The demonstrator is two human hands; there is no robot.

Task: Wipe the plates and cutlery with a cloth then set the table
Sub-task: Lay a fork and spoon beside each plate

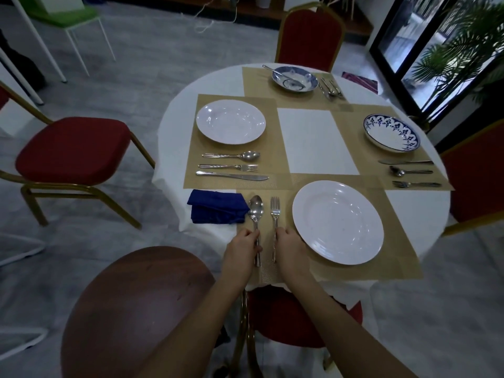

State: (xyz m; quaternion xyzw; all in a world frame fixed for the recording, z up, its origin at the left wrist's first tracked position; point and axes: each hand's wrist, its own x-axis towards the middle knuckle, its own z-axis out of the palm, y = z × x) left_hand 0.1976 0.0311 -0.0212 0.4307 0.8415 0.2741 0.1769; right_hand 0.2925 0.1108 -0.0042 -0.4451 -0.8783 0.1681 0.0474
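Note:
A white plate point(338, 222) sits on the near tan placemat point(395, 268). To its left lie a spoon point(255, 211) and a fork point(275, 211), handles toward me. My left hand point(241, 252) pinches the spoon's handle. My right hand point(290, 249) pinches the fork's handle. A folded blue cloth point(216, 210) lies just left of the spoon, on the white tablecloth. The left placemat holds a white plate point(230, 121) with a spoon point(231, 155), a fork point(228, 167) and a knife point(231, 175) below it.
Patterned blue bowls sit at the far place point(295, 78) and the right place point(391, 133), each with cutlery beside it. Red chairs stand at the left point(73, 151), far side point(309, 36) and right point(477, 181). A brown round table point(131, 309) is at the near left.

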